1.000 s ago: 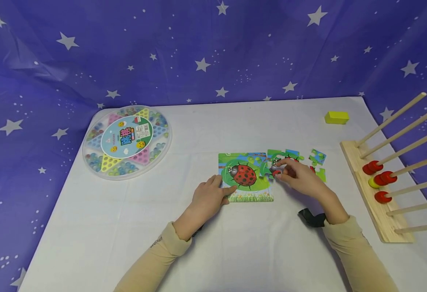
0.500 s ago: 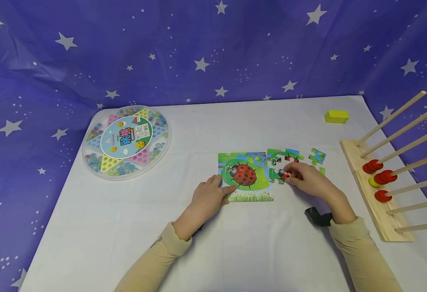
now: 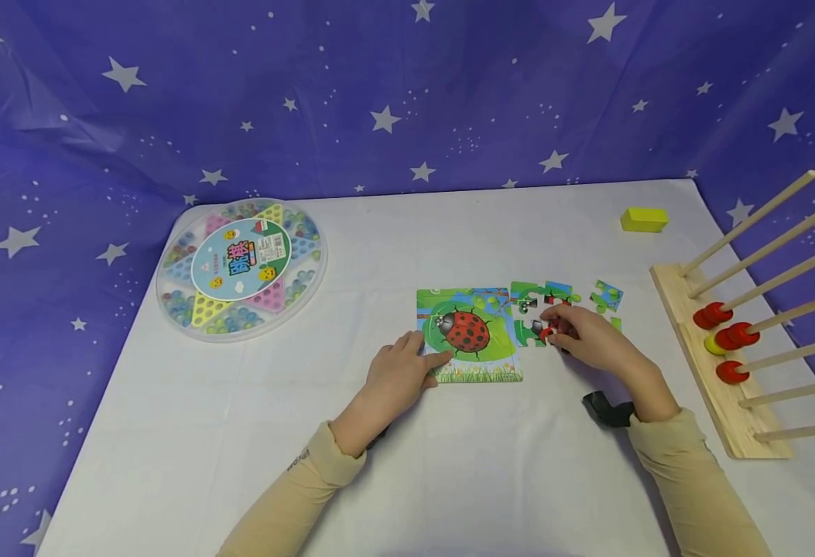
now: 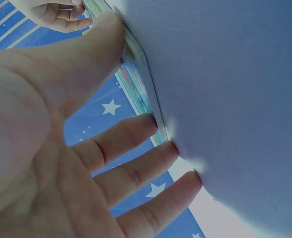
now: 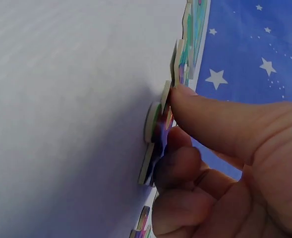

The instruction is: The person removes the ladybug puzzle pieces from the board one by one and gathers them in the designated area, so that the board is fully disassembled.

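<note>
In the head view a square ladybug puzzle picture lies on the white table. My left hand rests at its lower left edge, fingers fairly straight, the index finger on the picture. Up close in the left wrist view, the thumb and fingertips of the left hand touch the board's edge and the cloth. To the right of the picture, my right hand pinches a red puzzle piece, which touches or nearly touches a green corner piece. In the right wrist view the right hand partly hides the piece.
Several loose puzzle pieces lie behind the right hand, one blue-green piece apart. A wooden peg rack with red and yellow beads stands at right. A yellow block lies farther back, a round marble game box at left.
My right hand has drawn away from the picture's right edge, leaving the green corner piece on the table beside it. It now pinches a red piece. The left hand has stayed in place.
</note>
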